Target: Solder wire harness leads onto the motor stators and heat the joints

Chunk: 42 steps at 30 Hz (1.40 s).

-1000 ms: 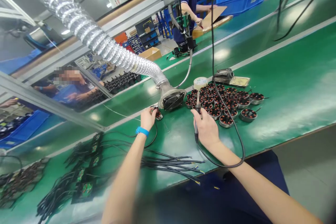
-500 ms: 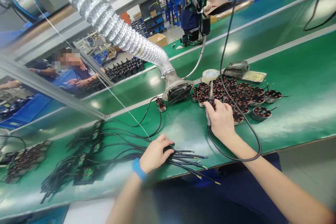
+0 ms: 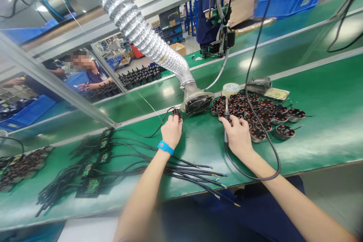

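The right hand (image 3: pixel 237 136) has its grip closed round the handle of a soldering iron (image 3: pixel 226 116), to the right of the extraction hood (image 3: pixel 195 100) and nearer the wearer. The hold is pen-like, presumably to steer the tip while the fingers sit back from a hot end. The iron's long axis runs away from the wearer, tip toward the desk's far side, cord end toward the wearer.

The left hand (image 3: pixel 171 133) has its grip bunched at a copper-wound motor (image 3: pixel 176 112) just left of the hood; the fingertips are hidden, so I cannot tell what they pinch. The motor's round face looks upward; it probably sits there so the hood can draw off fumes.

Farther out, clustered motors (image 3: pixel 266 117) lie right of the hood, mostly windings up, likely for easy access. Black cables (image 3: pixel 181 170) lie on the hood's near side, stripped ends pointing right, perhaps toward the working hand. Circuit boards (image 3: pixel 93 185) rest well left of the hood on the green desk (image 3: pixel 320 128).
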### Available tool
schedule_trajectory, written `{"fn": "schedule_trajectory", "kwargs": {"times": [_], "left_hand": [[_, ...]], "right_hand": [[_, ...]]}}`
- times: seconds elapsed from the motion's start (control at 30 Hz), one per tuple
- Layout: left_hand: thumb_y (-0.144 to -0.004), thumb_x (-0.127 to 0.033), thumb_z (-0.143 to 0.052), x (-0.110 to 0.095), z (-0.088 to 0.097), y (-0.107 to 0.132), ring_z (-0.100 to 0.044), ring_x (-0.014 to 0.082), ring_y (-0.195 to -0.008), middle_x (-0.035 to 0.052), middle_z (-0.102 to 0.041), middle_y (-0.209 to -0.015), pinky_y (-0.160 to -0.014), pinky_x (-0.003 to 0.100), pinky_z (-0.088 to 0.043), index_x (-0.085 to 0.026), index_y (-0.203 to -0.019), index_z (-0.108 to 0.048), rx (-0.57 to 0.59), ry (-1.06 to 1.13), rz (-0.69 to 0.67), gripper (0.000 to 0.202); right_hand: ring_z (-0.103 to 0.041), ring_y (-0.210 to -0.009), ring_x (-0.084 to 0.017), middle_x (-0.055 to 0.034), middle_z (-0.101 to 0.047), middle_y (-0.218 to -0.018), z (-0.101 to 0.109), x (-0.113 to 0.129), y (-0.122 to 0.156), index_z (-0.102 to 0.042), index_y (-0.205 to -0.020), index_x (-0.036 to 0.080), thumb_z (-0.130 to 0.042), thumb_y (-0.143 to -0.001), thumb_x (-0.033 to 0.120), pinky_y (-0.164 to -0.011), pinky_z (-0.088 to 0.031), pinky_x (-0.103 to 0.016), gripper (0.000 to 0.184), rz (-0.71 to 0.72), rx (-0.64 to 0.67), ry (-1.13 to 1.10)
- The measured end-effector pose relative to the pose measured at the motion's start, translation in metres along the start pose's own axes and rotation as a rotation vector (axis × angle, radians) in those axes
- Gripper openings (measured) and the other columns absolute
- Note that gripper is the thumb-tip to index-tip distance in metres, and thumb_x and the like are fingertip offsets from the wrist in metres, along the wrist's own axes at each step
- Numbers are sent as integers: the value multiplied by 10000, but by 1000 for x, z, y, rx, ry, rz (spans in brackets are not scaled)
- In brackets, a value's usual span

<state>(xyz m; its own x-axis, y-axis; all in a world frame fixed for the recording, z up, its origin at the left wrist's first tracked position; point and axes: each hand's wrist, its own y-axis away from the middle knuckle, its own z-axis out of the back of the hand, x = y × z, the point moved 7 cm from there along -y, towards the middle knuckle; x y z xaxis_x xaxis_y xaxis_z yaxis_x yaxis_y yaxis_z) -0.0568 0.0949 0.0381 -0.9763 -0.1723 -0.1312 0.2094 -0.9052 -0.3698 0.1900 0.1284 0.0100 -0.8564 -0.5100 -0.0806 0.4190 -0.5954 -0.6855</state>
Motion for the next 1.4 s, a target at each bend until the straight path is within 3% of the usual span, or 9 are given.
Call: {"fn": "schedule_trajectory", "kwargs": {"times": [0.1, 0.2, 0.33, 0.57, 0.77, 0.97, 1.13, 1.27, 1.4], "left_hand": [[-857, -375, -709, 0, 10, -37, -577, 275, -1082, 140, -532, -1252, -858, 347, -501, -162, -1139, -641, -78, 6, -64, 361], [-782, -281, -737, -3, 1, -66, -522, 301, -1138, 148, -535, -1288, -955, 380, -473, -151, -945, -704, 102, -14, -235, 212], [-758, -261, -717, 1, -15, -88, -569, 282, -1007, 115, -661, -1065, -868, 365, -491, -165, -1003, -722, 299, -26, -331, 263], [-785, -393, -728, 6, -29, -92, -623, 242, -984, 55, -722, -1056, -918, 324, -468, -220, -1057, -728, 439, -15, -476, 322], [-761, -384, -736, 1, -31, -81, -647, 264, -950, 92, -725, -1007, -836, 331, -498, -216, -971, -755, 419, -48, -550, 269], [-804, -471, -638, 27, -39, -93, -674, 300, -966, 116, -747, -950, -750, 329, -508, -234, -911, -770, 395, -219, -261, 291], [-828, -535, -615, 57, -30, -98, -683, 339, -989, 156, -724, -997, -774, 362, -533, -185, -999, -763, 406, -266, -27, 417], [-822, -610, -661, 56, 4, -80, -657, 331, -1067, 183, -586, -1236, -828, 372, -549, -152, -1300, -607, 107, -205, -16, 665], [-810, -656, -674, 48, 19, -26, -671, 321, -987, 203, -516, -1238, -743, 380, -563, -85, -1363, -460, -84, -142, 109, 824]], "right_hand": [[-525, -931, -268, -179, -558, -1140, 5, 12, 7, -619, -1228, 157, -426, -917, 16, -852, -494, -428, 393, 36, -41, -29], [-546, -969, -264, -174, -549, -1135, 6, 23, 15, -606, -1226, 150, -473, -928, 37, -882, -501, -439, 345, 75, -95, -89], [-563, -967, -247, -153, -547, -1120, 3, 25, 20, -597, -1218, 165, -523, -939, 71, -881, -510, -431, 303, 86, -161, -158], [-557, -976, -248, -137, -552, -1119, 2, 20, 19, -625, -1196, 180, -574, -927, 96, -874, -519, -423, 287, 37, -203, -218], [-566, -941, -241, -139, -588, -1099, 9, 22, 20, -656, -1185, 193, -529, -906, 45, -859, -543, -428, 340, -7, -182, -235], [-594, -913, -222, -114, -606, -1082, 6, 21, 21, -636, -1213, 251, -485, -920, 38, -846, -570, -442, 393, -7, -158, -290], [-598, -984, -211, -107, -566, -1152, 1, 30, 23, -553, -1296, 269, -487, -932, 41, -864, -578, -410, 434, 74, -95, -515], [-593, -1086, -232, -117, -537, -1209, 4, 30, 23, -500, -1322, 257, -577, -949, 142, -886, -584, -399, 398, 58, -86, -669], [-584, -1119, -289, -139, -513, -1225, 8, 21, 24, -519, -1292, 237, -700, -900, 270, -944, -563, -478, 433, -64, -98, -605]]}}
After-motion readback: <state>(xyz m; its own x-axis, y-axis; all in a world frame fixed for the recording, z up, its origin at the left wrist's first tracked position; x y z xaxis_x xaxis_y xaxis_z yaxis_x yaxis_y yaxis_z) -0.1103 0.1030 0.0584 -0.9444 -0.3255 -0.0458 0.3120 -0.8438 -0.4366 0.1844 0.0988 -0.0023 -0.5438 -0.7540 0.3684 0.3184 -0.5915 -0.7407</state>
